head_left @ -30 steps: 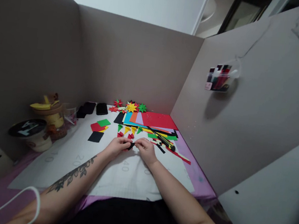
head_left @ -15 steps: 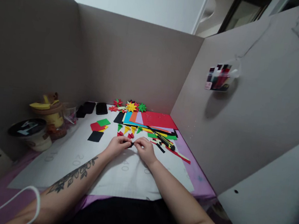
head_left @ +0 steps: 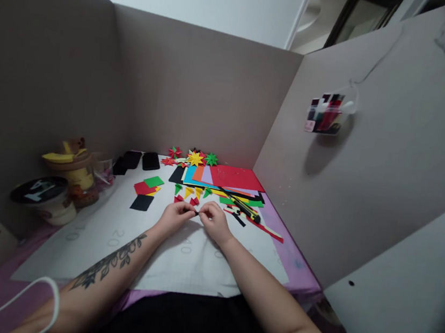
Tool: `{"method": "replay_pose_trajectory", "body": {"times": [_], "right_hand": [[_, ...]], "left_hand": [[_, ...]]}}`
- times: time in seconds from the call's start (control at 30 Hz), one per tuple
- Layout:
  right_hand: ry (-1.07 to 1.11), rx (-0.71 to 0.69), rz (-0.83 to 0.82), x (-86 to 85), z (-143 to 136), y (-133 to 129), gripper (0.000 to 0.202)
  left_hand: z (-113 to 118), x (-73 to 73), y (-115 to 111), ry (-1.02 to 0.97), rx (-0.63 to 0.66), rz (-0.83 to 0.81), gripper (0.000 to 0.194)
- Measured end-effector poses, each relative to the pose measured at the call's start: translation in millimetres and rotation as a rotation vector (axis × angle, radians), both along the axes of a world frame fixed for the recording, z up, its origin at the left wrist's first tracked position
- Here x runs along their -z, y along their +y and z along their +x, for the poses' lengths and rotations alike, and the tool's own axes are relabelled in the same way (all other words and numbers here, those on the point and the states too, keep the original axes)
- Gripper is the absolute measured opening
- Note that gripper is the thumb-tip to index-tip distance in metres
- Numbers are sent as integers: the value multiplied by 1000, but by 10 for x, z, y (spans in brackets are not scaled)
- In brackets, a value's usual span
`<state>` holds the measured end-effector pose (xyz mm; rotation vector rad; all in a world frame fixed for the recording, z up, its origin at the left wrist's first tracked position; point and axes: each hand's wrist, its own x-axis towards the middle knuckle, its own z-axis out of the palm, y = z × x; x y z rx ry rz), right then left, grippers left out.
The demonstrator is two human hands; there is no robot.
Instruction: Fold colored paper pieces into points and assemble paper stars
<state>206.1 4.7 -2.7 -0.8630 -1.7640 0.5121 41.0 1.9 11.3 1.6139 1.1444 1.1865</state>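
Looks from the wearer's head, facing forward and down over the surface [head_left: 177,274] to the back panel [head_left: 199,88]. Catches both forearms [head_left: 264,288] close by at the lower edge, left hand [head_left: 174,219] and right hand [head_left: 215,223] farther off, below centre. Spans wide, to both side panels [head_left: 388,165].

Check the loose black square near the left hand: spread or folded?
Spread: the black square lies flat on the mat, four corners showing.

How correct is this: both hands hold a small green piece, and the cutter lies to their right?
The colour is wrong: the head view shows the left hand and right hand holding a small black piece. The cutter does lie to their right.
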Motion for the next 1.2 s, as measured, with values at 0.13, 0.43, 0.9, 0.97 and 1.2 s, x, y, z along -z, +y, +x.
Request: {"method": "replay_pose_trajectory", "body": {"times": [0.13,0.43,0.9,0.97,1.2], "right_hand": [[16,-10,-39,-5,-11,1,10],[177,-3,-250,58,28,76,14],[62,17,-108,-26,55,20,10],[37,10,-105,-14,59,20,10],[-113,-89,-184,34,62,31,12]], "left_hand": [[2,38,4,61,-9,59,18],[-6,-8,-5,63,-77,19,20],[-30,1,-1,127,-77,50,18],[-43,19,7,148,-60,84,17],[-121,67,42,350,79,288,13]]}}
